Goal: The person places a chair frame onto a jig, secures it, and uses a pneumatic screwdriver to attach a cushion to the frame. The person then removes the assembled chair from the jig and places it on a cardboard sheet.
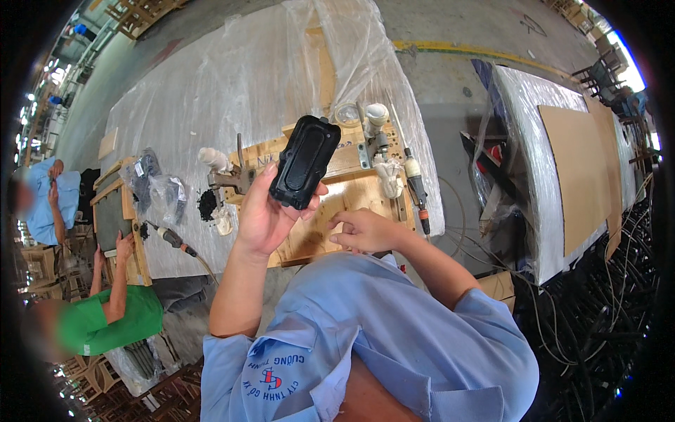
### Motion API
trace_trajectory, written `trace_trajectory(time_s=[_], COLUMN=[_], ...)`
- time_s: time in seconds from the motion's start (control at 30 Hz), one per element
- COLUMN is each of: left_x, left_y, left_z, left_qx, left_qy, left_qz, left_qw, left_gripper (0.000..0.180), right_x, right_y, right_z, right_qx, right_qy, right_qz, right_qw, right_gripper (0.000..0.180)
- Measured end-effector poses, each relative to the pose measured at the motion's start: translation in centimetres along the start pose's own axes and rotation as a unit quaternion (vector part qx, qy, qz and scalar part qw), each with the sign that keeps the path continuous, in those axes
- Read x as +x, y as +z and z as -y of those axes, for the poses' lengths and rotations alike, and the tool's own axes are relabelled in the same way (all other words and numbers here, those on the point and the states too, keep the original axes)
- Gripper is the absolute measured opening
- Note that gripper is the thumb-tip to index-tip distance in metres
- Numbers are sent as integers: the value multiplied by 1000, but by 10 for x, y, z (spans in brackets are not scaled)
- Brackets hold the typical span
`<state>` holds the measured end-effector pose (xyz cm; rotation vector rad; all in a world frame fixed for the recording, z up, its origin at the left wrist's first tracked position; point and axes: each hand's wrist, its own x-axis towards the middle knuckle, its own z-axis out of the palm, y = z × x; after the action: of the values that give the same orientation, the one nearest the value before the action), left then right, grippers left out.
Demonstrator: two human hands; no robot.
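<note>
In my left hand [261,216] is a black oblong plastic case [306,163] with rounded corners and a raised inner rim. It is held up and tilted, thumb along its left side and fingertips showing at its lower right. My right hand [363,231] hangs in front of my body with fingers loosely bent and apart, and holds nothing. Beneath both hands lies a pale wooden jig [373,190]. A metal clamp with a white-wrapped knob [377,114] stands on its right side, and another white-wrapped clamp [214,159] on its left.
One power screwdriver [416,188] lies right of the jig; another [172,239] with a cable lies left, near small black parts [207,204] and plastic bags [167,197]. Plastic film covers the table [204,91]. Two people work at the left. A wrapped, cardboard-topped stack [573,169] stands right.
</note>
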<state>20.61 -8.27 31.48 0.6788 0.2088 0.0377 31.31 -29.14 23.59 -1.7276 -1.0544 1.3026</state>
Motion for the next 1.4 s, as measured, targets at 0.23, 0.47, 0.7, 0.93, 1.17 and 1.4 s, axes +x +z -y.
trace_trajectory(time_s=[0.23,0.47,0.7,0.93,1.17,1.4], left_x=[17,22,27,24,32,88], left_y=[2,12,37,52,47,-24], left_z=[2,4,4,6,8,-4], left_qx=[39,31,78,80,117,175], left_qy=[-8,-25,-1,23,46,86], left_qz=[-21,-7,21,17,-29,-124], left_qw=[999,999,997,996,992,973], left_gripper=[58,58,56,50,43,37], right_x=[50,50,46,43,45,44], right_y=[66,57,50,45,46,43], right_z=[-183,-177,-167,-153,-161,-154], right_qx=[-60,133,121,136,131,126], right_qy=[45,119,109,143,143,159], right_qz=[-137,-124,-123,-117,-110,-96], right_qw=[988,976,979,973,975,975], right_gripper=[26,24,23,25,24,25])
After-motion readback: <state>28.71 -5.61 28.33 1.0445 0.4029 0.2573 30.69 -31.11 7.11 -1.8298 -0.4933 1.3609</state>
